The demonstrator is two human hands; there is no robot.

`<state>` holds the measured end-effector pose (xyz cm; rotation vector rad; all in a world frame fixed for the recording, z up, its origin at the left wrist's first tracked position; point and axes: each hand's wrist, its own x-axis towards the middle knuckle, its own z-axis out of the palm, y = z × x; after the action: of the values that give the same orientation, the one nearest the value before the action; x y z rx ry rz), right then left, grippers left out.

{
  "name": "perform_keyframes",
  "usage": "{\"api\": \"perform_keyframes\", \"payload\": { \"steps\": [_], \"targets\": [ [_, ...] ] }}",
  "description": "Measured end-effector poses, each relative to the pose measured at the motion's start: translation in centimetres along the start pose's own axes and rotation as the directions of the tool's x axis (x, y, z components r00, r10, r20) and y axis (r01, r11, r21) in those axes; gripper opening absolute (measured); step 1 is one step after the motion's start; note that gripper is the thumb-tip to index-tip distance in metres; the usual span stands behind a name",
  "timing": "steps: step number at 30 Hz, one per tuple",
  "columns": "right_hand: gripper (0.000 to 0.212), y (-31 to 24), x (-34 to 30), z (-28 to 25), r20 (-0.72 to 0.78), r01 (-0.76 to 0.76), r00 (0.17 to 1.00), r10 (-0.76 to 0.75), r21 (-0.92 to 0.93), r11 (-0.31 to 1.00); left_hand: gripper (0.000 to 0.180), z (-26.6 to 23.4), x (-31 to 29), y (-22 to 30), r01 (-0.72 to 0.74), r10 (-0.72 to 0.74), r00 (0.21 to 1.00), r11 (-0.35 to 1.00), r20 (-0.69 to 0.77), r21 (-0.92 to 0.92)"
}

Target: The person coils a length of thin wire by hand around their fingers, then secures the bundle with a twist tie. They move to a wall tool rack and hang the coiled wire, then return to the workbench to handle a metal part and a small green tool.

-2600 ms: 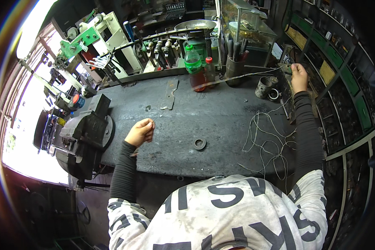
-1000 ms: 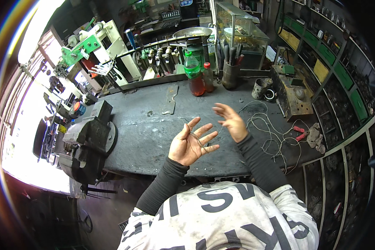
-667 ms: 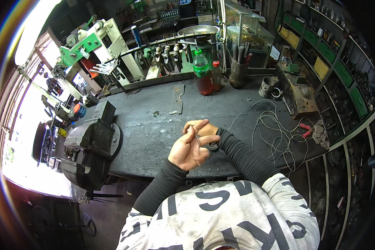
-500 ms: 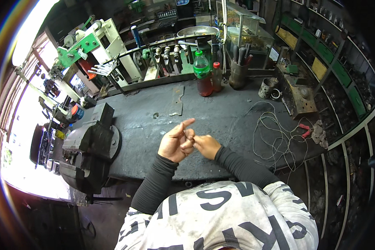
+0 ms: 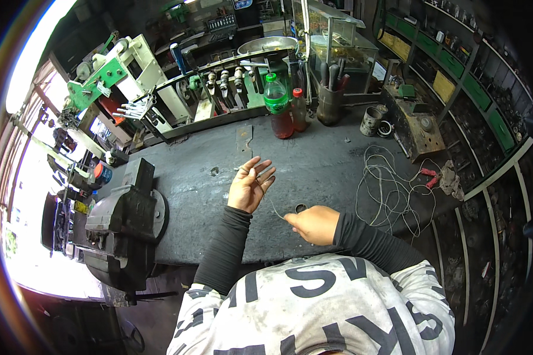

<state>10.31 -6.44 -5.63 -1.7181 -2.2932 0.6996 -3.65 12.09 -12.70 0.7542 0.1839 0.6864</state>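
Left hand (image 5: 250, 188) is spread wide above the dark surface (image 5: 326, 165), a thin wire (image 5: 274, 207) running from its fingers to the right hand (image 5: 315, 225), which pinches it beside a small ring (image 5: 300, 208). Risk: the slack wire may slip or snag on the loose wire coil (image 5: 391, 189). A green-labelled bottle (image 5: 277, 106) stands at the rear.

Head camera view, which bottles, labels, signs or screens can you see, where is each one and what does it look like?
Large bottle: back of the bench, clear plastic, green cap and green label band, reddish liquid.
Small bottle: just right of the large one, red cap, dark liquid.
Sign: top edge, small dark plate, pale markings.
Shelf labels: right-hand shelves, green and yellow strips.
No screens visible.
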Motion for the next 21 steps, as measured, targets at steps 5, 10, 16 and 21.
{"api": "perform_keyframes", "payload": {
  "steps": [5, 10, 16, 21],
  "targets": [
    [0.007, 0.0, -1.5, -2.9, -0.189, 0.153, 0.966, -0.175, -0.126, 0.98, 0.038, -0.6, -0.7, -1.1, -0.07, 0.002, 0.992, 0.85, 0.129, 0.522],
    [0.009, 1.7, 2.4, -8.5, -0.358, 0.457, 0.824, -0.44, -0.041, 0.888, 0.041, 3.9, -4.5, -2.5, 0.102, -0.194, 0.969, 0.881, 0.156, 0.462],
    [0.008, 3.7, 6.6, -7.3, -0.428, 0.518, 0.84, -0.334, 0.445, 0.731, 0.065, 6.4, -5.6, -3.0, 0.138, -0.088, 0.915, 0.986, 0.393, -0.098],
    [0.009, 6.4, 8.4, -4.0, -0.436, 0.443, 0.887, -0.154, 0.707, 0.552, 0.051, 6.6, -6.6, -1.5, 0.098, -0.1, 0.949, 0.995, 0.299, 0.022]
  ]
}}
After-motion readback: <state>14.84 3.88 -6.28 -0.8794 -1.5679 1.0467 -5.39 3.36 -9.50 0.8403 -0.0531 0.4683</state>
